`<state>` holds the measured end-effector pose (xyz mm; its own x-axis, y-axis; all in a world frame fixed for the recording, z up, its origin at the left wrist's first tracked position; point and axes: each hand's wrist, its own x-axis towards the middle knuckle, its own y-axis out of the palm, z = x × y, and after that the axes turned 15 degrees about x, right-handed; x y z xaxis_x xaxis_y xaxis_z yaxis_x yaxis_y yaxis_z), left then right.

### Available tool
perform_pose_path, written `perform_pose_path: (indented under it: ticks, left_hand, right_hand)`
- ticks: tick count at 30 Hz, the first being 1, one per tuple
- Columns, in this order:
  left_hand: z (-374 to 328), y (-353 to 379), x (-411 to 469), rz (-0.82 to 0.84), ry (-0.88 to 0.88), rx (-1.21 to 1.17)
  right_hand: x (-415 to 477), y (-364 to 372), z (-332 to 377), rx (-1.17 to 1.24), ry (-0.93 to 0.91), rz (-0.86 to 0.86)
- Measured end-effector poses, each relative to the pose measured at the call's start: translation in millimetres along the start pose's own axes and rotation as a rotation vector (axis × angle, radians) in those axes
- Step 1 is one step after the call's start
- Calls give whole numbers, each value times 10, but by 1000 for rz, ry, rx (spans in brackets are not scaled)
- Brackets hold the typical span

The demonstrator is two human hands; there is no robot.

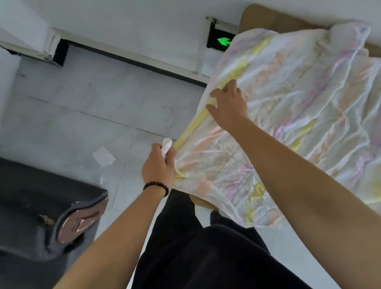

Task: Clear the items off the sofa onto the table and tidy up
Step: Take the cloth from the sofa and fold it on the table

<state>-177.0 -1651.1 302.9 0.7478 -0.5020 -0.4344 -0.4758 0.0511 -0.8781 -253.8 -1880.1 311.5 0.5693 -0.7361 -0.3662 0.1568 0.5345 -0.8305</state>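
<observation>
Head view: spreading the pastel cloth (294, 116) over the table (257, 14), both hands on its left edge.

Head view detail: cloth is thin, light, floppy & creased, so I judge it's best held by hem/corner, not mid-sheet. My left hand (158, 168) is closed tight on the near-left corner, w/ a small white roll (165, 145) in the same fist. My right hand (229, 104) lies flat, fingers spread, pressing the yellow hem further along, not pinching. Rest of cloth runs right & far from both grips, near edge hanging off. Dark sofa (23, 208) sits near-left w/ a bag (78, 221) on it.
</observation>
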Motion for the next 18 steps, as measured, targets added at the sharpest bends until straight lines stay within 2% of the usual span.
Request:
perform_pose_path:
  ticks: [3,5,7,9,11,12,15,16,18]
  left_hand:
    - [147,123,-108,7,-6,69]
    - [220,203,-195,28,-96,38]
    - [306,289,-293,126,-215,84]
    - [355,399,-415,261,-307,217]
    - [299,482,-541,300,-384,233]
    - [231,507,-600,255,-403,191]
    - [-60,512,-763,-9,-323,-84]
    - [-171,499,-806,-18,-244,-210]
    - [-391,468,-901,119,-43,-330]
  right_hand:
    - [-114,120,-34,66,-97,-20]
    - [-206,142,-108,171,-188,-58]
    - [-338,140,-217,208,-275,-57]
    - [-519,180,-392,148,-342,-53]
    - [-749,198,-598,81,-314,-58]
    - [-862,189,-704,56,-269,-72]
    - [-1194,88,-992,50,-119,-121]
    - [-1280,50,-1091,62,-76,-98]
    - [-1407,-17,-1296,96,-3,-6]
